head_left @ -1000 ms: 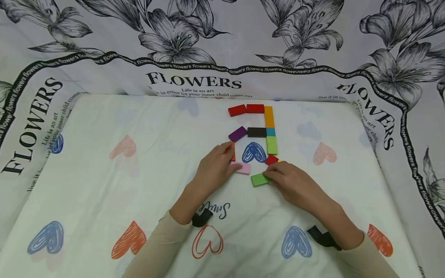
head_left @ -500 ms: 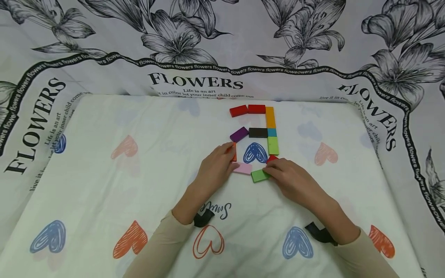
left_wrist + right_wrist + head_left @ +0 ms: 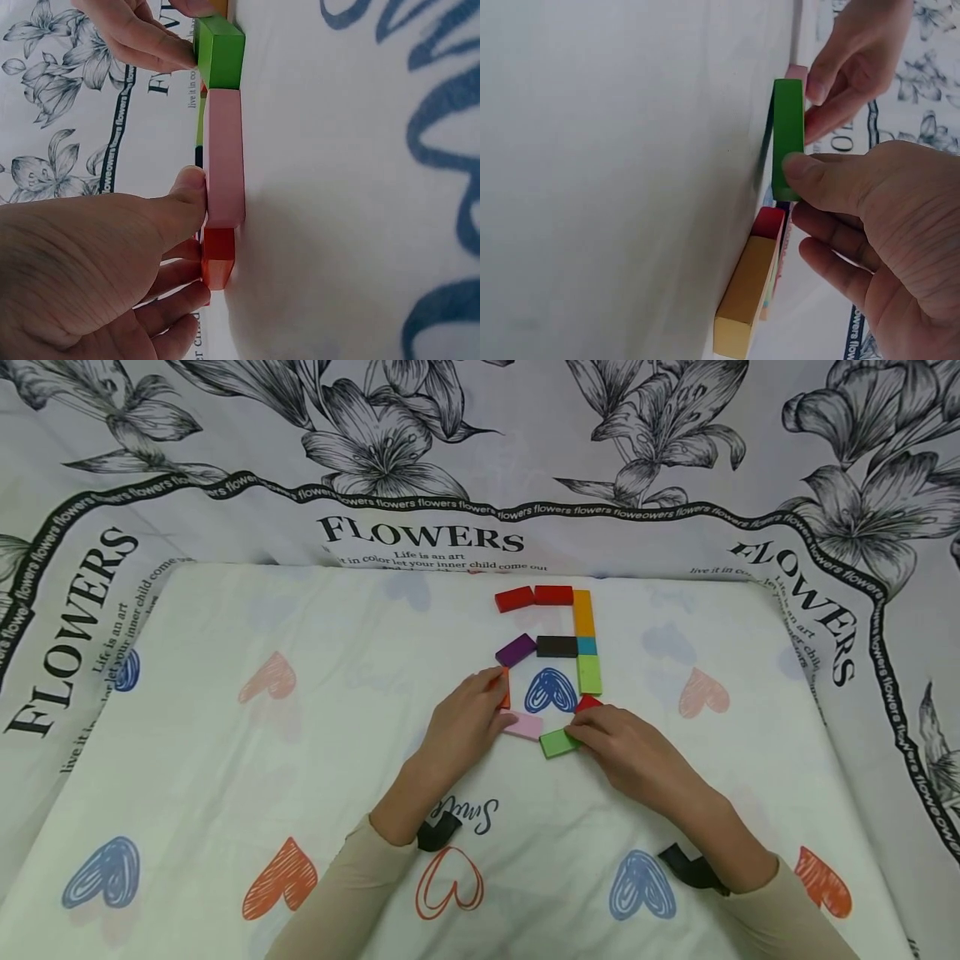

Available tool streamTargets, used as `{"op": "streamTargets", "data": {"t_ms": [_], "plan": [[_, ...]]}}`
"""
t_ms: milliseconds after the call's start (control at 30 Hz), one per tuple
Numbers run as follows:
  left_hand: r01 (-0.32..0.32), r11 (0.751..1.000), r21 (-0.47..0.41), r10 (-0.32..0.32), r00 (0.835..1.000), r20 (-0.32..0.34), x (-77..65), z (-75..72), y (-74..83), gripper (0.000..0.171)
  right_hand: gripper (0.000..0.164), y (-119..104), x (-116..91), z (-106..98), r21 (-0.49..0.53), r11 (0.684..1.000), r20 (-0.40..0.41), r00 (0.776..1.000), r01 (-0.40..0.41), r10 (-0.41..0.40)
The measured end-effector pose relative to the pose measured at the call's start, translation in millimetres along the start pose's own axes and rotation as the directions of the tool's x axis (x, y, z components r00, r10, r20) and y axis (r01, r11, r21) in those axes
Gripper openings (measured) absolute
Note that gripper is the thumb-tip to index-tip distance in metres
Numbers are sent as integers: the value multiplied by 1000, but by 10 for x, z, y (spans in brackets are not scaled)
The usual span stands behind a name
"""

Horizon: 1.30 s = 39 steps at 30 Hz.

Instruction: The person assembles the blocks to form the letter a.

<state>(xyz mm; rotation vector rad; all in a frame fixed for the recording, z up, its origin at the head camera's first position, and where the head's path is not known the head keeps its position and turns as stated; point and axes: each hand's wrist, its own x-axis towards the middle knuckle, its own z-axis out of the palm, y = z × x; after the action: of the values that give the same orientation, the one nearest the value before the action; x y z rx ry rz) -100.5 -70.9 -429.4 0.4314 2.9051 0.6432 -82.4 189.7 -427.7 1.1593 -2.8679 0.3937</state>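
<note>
Coloured wooden blocks lie in a chain on the cloth. My right hand (image 3: 633, 752) pinches a green block (image 3: 557, 743) between thumb and fingers. Its left end meets the right end of a pink block (image 3: 224, 157). With the thumb on that pink block, my left hand (image 3: 468, 714) rests its other fingertips at an orange-red block (image 3: 218, 259) standing end-on to it. Under the right hand, a red block (image 3: 587, 702) peeks out; in the right wrist view a yellow block (image 3: 746, 289) adjoins it, hidden in the head view.
Farther back the chain continues with a purple block (image 3: 516, 650), a black block (image 3: 557, 647), a light green block (image 3: 589, 675), a small blue block (image 3: 587, 646), an orange-yellow block (image 3: 583, 613) and two red blocks (image 3: 553, 596). A heart-printed white cloth (image 3: 360, 735) lies underneath.
My right hand has brought the green block up against the pink block's end, then shifted it slightly left and nearer. The hand now covers the yellow block. The left hand has stayed almost still.
</note>
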Motion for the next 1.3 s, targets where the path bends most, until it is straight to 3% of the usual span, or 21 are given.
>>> {"op": "streamTargets", "data": {"t_ms": [500,967,1300], "plan": [[4,1000,2,-4,1000,5,-1,2,-9,64,35,63,34,8,-21,999,-13,1000,27,-27],[-25,999,23,25,1000,-1,23,13,-63,65,34,158,107,48,-7,994,-49,992,113,-114],[-51,999,19,51,999,16,23,-19,-106,66,34,161,130,40,13,997,-23,997,79,-79]]}}
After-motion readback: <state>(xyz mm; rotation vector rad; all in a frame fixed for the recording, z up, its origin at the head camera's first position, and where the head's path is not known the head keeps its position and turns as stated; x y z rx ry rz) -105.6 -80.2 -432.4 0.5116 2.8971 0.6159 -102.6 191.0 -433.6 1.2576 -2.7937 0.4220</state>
